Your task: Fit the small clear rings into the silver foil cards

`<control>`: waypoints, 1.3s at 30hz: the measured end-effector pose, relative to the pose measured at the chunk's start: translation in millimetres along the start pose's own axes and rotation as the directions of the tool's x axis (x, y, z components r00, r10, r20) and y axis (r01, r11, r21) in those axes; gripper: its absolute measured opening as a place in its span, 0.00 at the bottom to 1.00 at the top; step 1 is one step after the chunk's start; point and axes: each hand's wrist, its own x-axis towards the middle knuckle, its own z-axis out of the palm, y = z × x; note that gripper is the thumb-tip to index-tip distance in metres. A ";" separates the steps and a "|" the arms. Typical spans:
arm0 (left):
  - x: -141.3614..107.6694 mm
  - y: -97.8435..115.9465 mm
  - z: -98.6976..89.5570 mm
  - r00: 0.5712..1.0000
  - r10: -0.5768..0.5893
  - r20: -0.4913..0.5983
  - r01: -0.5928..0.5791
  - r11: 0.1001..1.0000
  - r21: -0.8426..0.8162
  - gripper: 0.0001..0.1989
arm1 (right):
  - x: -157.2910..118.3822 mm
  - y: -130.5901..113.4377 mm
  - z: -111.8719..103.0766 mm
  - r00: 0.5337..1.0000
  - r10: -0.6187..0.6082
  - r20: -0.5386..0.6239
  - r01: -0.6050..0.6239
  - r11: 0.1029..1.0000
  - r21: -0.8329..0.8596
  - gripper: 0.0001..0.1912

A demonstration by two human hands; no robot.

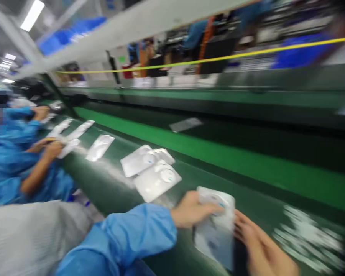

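Note:
A pale, flat rectangular package (215, 234) is held upright above the green table, at the lower centre right. My left hand (194, 210) grips its left side, with the thumb across the front. Along the right side is my right hand (261, 245), its fingers closed round the edge of the package and a dark piece (240, 251) behind it. The dark piece is blurred. To the left of my hands, several similar pale packages (155, 184) with round shapes on them lie overlapping on the table.
Many small white pieces (310, 237) are scattered at the lower right. A green conveyor strip (218, 165) runs behind the table (103, 184). Blue-sleeved people work at the left, beside a grey sack (37, 237). A pale package (186, 124) lies on the belt.

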 end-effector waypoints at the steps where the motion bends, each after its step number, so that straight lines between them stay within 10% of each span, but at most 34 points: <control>1: -1.4 4.4 -1.3 1.000 0.013 0.000 -0.013 1.000 -0.011 0.17 | -5.2 -7.2 -16.9 0.999 0.047 0.001 -0.047 0.999 -0.001 0.22; 14: 0.1 14.8 -5.1 0.982 -0.032 0.185 0.048 0.996 -0.080 0.13 | -7.7 -33.1 -26.1 1.000 0.018 0.012 -0.018 1.000 0.010 0.20; 22: -2.9 19.6 -4.0 0.975 0.046 0.216 -0.035 0.998 -0.054 0.16 | 4.1 -42.8 -30.0 0.981 -0.182 -0.061 0.160 0.950 -0.268 0.13; 39: -3.5 15.8 -5.1 0.936 0.168 0.309 -0.225 0.961 0.158 0.09 | 21.6 -51.0 -35.0 0.909 -0.370 0.194 0.414 0.734 -0.538 0.10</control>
